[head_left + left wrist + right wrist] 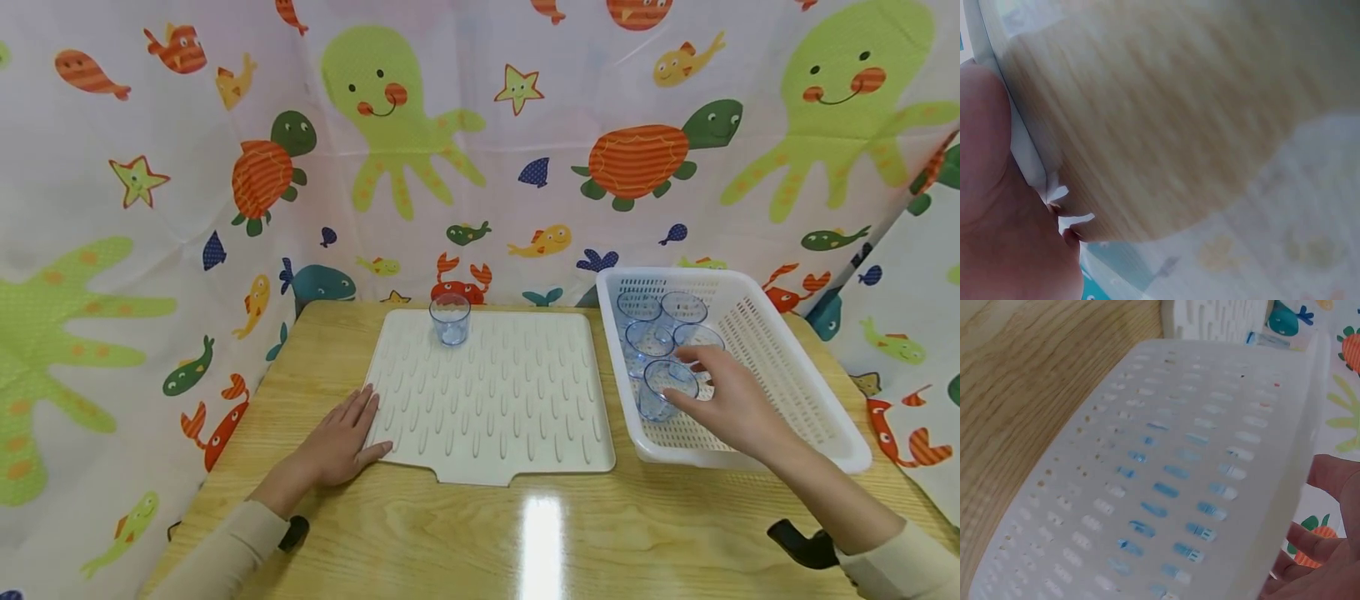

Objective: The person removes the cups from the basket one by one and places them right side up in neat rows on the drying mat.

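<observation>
My left hand [339,440] rests at the left edge of a cream ribbed draining tray [487,400], fingers extended along the rim and thumb at its front corner. One clear bluish plastic cup [452,321] stands upright near the tray's back left. On the right, my right hand [731,398] is over a white perforated basket [795,375], thumb and fingers spread around the rim of the nearest cup [658,407]. No firm grip shows. Several similar cups [640,308] stand along the basket's left side. In the right wrist view, the basket wall [1147,469] hides the cups except for blue glimpses through its slots.
The tray and basket stand side by side on a wooden table [450,533]. A curtain [465,67] printed with sea animals hangs behind and at both sides. Dark straps [802,546] show near both wrists.
</observation>
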The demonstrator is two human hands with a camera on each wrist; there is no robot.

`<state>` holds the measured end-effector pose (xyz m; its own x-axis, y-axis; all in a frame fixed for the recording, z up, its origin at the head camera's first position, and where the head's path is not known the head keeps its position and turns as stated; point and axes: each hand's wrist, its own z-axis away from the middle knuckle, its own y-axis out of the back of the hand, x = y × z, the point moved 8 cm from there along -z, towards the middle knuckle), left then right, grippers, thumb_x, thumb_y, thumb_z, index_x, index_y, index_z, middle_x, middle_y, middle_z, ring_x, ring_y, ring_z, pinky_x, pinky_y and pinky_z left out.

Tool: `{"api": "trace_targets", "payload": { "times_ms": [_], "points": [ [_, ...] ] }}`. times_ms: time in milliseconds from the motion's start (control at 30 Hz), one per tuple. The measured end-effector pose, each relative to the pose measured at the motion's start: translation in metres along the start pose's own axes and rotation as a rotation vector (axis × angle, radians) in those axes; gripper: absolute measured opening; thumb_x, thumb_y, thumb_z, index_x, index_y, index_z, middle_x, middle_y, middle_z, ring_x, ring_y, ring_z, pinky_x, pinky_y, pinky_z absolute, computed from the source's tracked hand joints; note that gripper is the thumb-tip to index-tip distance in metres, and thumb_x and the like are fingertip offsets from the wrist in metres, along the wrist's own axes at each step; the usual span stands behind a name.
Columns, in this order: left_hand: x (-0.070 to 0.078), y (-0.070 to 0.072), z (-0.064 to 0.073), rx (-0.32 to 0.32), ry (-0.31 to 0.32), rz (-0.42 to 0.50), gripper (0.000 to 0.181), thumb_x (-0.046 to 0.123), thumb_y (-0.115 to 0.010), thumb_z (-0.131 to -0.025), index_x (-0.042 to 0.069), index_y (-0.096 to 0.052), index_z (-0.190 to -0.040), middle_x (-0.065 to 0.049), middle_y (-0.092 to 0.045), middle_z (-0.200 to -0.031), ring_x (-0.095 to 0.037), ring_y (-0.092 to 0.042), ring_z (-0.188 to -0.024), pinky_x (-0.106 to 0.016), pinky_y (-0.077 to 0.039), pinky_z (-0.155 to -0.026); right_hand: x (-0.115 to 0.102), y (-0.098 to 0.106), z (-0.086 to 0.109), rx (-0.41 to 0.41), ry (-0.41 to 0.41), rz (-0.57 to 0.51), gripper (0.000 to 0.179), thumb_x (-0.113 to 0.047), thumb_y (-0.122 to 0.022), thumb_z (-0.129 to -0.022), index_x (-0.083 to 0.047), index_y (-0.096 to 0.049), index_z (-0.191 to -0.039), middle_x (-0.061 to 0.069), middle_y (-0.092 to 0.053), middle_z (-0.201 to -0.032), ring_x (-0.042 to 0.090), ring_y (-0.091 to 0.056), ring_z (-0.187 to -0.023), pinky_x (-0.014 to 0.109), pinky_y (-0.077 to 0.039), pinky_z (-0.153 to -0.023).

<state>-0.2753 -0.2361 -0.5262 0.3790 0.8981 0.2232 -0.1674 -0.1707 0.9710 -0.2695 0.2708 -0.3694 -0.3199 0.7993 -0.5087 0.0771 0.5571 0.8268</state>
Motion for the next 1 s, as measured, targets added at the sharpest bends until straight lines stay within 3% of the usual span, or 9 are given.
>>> {"api": "trace_targets", "payload": {
  "times_ms": [333, 600, 1000],
  "points": [
    [0.000, 0.004, -0.002, -0.013, 0.000, 0.002, 0.092, 0.060, -0.048, -0.103, -0.005, -0.019, -0.161, -0.023, -0.010, -0.169, -0.043, -0.012, -0.155, -0.060, -0.018, -0.122, 0.025, -0.005, -0.001, -0.069, -0.106, 0.010, 0.073, -0.027, -0.080, -0.090, 0.014, -0.047, -0.139, 0.037, -0.051, -0.134, 0.052, -0.054, -0.114, 0.066, -0.049, -0.090],
    [0.003, 0.003, -0.002, -0.008, 0.001, 0.003, 0.091, 0.060, -0.048, -0.103, -0.006, -0.020, -0.160, -0.024, -0.011, -0.169, -0.044, -0.013, -0.155, -0.060, -0.018, -0.122, 0.039, -0.013, -0.007, -0.168, -0.236, -0.075, 0.088, -0.039, -0.076, -0.093, 0.017, -0.035, -0.147, 0.041, -0.041, -0.145, 0.061, -0.048, -0.125, 0.068, -0.046, -0.097],
    [0.004, 0.003, 0.001, -0.003, 0.010, 0.005, 0.091, 0.059, -0.049, -0.103, -0.005, -0.021, -0.161, -0.024, -0.013, -0.169, -0.043, -0.014, -0.155, -0.060, -0.019, -0.122, 0.049, -0.031, -0.002, -0.201, -0.285, -0.098, 0.092, -0.037, -0.077, -0.091, 0.017, -0.030, -0.149, 0.041, -0.039, -0.146, 0.059, -0.047, -0.127, 0.067, -0.046, -0.098]
  ]
}}
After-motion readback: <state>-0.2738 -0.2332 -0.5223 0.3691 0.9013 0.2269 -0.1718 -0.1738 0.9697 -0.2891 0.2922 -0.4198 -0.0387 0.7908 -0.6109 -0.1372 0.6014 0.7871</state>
